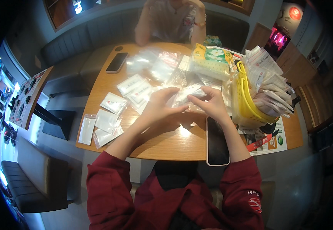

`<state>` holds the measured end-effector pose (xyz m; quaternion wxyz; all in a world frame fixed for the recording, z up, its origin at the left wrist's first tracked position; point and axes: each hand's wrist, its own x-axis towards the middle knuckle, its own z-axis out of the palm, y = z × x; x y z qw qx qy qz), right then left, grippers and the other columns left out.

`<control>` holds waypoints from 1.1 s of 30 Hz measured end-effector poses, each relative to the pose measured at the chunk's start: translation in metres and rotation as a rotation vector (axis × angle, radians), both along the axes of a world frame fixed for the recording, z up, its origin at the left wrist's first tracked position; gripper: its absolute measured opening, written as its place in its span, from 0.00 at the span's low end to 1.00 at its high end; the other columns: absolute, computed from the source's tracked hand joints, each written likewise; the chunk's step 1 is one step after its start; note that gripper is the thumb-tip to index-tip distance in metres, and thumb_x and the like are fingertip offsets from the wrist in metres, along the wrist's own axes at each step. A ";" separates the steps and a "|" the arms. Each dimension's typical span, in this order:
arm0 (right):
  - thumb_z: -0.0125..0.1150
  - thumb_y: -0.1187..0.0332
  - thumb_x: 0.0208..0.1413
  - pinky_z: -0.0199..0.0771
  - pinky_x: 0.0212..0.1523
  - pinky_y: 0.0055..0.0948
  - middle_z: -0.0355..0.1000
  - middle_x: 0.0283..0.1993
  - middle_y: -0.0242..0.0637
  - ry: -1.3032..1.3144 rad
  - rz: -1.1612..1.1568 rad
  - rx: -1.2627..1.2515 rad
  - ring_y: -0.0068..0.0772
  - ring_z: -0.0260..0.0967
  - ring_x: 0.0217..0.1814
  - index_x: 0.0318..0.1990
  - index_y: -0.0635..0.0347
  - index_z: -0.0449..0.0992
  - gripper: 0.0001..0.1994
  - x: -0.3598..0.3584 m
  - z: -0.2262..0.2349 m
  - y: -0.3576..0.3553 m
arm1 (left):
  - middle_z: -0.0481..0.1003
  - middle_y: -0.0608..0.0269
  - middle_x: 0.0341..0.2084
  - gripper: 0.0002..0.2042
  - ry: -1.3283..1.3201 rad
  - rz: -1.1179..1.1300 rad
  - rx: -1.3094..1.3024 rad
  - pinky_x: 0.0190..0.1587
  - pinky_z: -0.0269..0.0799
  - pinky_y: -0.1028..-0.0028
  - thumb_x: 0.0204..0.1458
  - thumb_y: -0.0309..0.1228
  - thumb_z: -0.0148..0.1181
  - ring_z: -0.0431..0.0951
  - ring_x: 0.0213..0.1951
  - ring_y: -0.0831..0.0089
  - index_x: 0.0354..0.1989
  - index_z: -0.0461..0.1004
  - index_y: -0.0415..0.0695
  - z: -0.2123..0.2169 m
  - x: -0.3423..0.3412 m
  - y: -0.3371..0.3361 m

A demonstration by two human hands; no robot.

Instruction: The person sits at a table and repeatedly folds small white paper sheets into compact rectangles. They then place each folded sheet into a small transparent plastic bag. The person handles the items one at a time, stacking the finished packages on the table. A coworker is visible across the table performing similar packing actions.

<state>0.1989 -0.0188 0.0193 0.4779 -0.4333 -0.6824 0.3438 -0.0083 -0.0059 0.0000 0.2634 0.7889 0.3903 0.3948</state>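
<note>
Over the middle of the wooden table [162, 147], a small clear plastic bag with something white in it [184, 96] is held between my hands. My left hand [159, 104] curves round its left side, fingers on top and thumb low in front. My right hand [213, 102] pinches the right side, its thumb lying across the front. Crumpled clear plastic bags [178, 76] lie just beyond my fingers. Left of my left hand are flat white packets in clear sleeves [138, 91], with more white packets [108, 122] nearer the table's left edge.
A phone [217, 142] overhangs the near edge beside my right forearm. Rightward stands a yellow basket [241, 96] full of packets, with a green-and-yellow package [212, 59] behind. Another phone [117, 62] lies far left. A person [170, 23] sits opposite, elbows on the table.
</note>
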 end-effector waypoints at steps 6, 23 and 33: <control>0.66 0.74 0.47 0.69 0.35 0.19 0.75 0.32 0.33 0.009 0.202 0.147 0.18 0.69 0.35 0.34 0.65 0.76 0.07 0.007 0.011 -0.004 | 0.73 0.57 0.44 0.28 -0.298 -0.276 -0.619 0.49 0.69 0.75 0.43 0.35 0.69 0.72 0.45 0.74 0.51 0.69 0.35 0.019 -0.008 0.002; 0.68 0.70 0.46 0.61 0.21 0.18 0.75 0.30 0.31 -0.174 0.109 0.313 0.19 0.65 0.24 0.34 0.55 0.79 0.07 -0.004 0.005 -0.004 | 0.74 0.54 0.42 0.28 -0.154 -0.189 -0.087 0.49 0.67 0.72 0.38 0.35 0.70 0.73 0.45 0.70 0.49 0.70 0.36 0.020 -0.006 -0.004; 0.61 0.65 0.50 0.65 0.32 0.20 0.71 0.41 0.35 -0.160 0.326 0.160 0.21 0.66 0.35 0.41 0.57 0.79 0.11 0.003 0.017 -0.010 | 0.73 0.53 0.41 0.29 0.064 -0.107 0.284 0.49 0.67 0.68 0.35 0.34 0.71 0.73 0.44 0.61 0.49 0.71 0.37 0.026 -0.008 -0.004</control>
